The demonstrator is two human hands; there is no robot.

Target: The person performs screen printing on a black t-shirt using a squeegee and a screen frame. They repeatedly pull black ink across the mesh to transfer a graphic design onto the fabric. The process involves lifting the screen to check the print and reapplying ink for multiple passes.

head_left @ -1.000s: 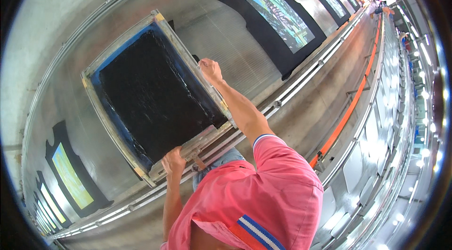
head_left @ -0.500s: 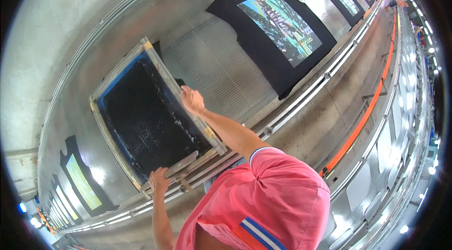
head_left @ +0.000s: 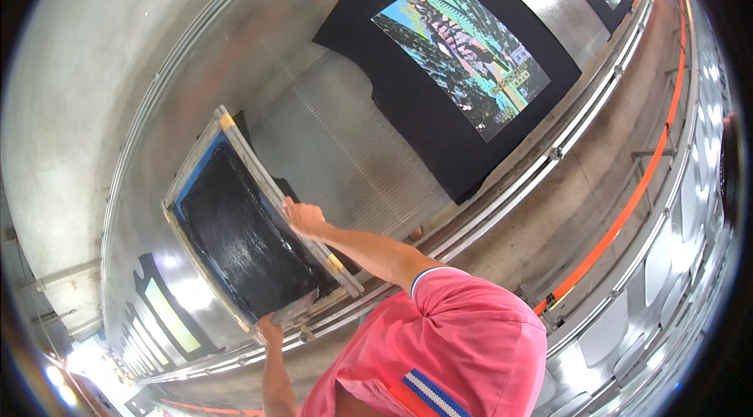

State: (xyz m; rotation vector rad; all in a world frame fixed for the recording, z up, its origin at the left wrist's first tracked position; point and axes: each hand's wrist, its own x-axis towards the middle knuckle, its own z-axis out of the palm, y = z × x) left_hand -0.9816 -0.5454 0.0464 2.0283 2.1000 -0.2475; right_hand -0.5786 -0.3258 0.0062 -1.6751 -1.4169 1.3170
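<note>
A screen-printing frame (head_left: 198, 266) with pale bars, blue inner edges and a dark, shiny mesh (head_left: 239, 240) is over the long table. My right hand (head_left: 304, 218) grips its right bar about midway. At the near left corner, my left hand (head_left: 269, 330) is closed on the frame, its fingertips partly hidden. A squeegee-like bar (head_left: 300, 304) lies along the near inside edge of the screen, close to my left hand. Bits of a black shirt (head_left: 241, 133) show past the right bar; the rest of it is hidden under the frame.
A black shirt (head_left: 427, 115) with a colourful print lies to the right, more shirts beyond it. Several black shirts (head_left: 176, 315) with pale yellow-green prints lie left. A metal rail (head_left: 502, 201) edges the table on my side. An orange strip (head_left: 620, 233) runs along the opposite row.
The whole view has shifted, and the printed shirt looks larger. The frame looks narrower, its tilt perhaps changed, and the mesh catches more glare. Both hands stay at the frame.
</note>
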